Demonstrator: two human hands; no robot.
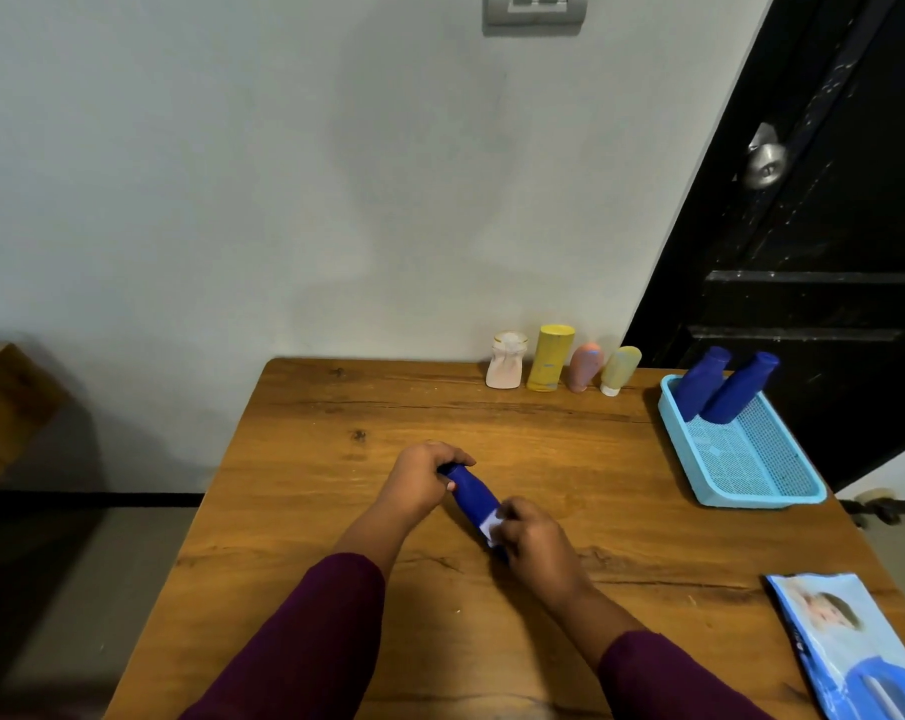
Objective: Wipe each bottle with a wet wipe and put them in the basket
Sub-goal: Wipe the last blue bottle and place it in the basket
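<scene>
— Bottle (474, 493): where?
— Mid-way across the table (570, 439), tilted; left hand (419, 480) curled round its far end, right hand (536, 545) pinching a wet wipe (490, 526) against it.
— Anything hidden?
— Its near end, under the right hand; most of the wet wipe. The wipe pack (850, 652) is cut off at the corner.

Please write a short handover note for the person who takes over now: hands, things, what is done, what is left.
The left hand grips the far end of the blue bottle; the right hand holds the wet wipe against its near end.
Done: two other bottles stand in the basket, at its far end.
Left: finish this bottle, basket it, then wipe the four bottles by the wall.
The wipes pack lies at the near right.
</scene>
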